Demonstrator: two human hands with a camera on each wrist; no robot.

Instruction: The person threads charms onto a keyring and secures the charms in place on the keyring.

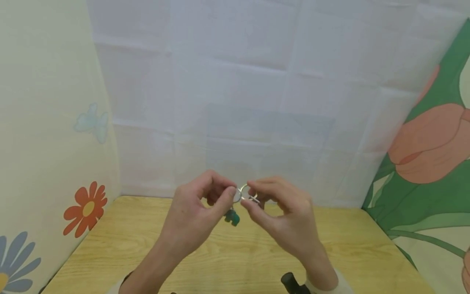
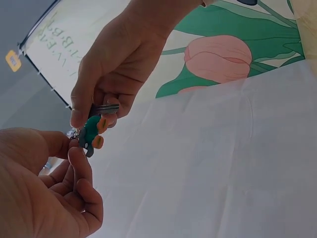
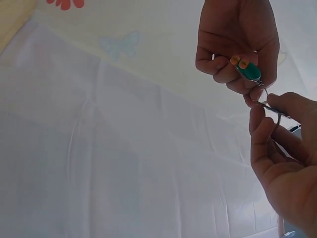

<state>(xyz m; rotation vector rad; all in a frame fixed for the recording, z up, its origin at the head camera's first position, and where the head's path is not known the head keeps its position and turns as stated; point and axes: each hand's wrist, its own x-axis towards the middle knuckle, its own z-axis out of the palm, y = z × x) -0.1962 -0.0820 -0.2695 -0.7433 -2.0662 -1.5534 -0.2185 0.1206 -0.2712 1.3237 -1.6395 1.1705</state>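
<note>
Both hands meet in front of me above the table. The left hand [image 1: 198,208] pinches a small metal ring between thumb and forefinger, and a green elephant-like charm [image 1: 232,217] hangs below it. Orange round parts show on the charm [image 2: 90,131] in the left wrist view. My right hand [image 1: 286,212] pinches a second metal key ring [image 1: 242,190] with thumb and forefinger. The two rings overlap between the fingertips. A flat metal piece like a key [image 2: 108,108] hangs by the right fingers. In the right wrist view, the ring [image 3: 278,121] curves beside the right fingers.
A light wood-grain table [image 1: 235,261] lies under the hands. Behind it hangs a creased white sheet [image 1: 235,81]. Flower-printed panels stand left [image 1: 44,122] and right [image 1: 429,163]. A dark cylindrical object [image 1: 290,281] shows by the right wrist.
</note>
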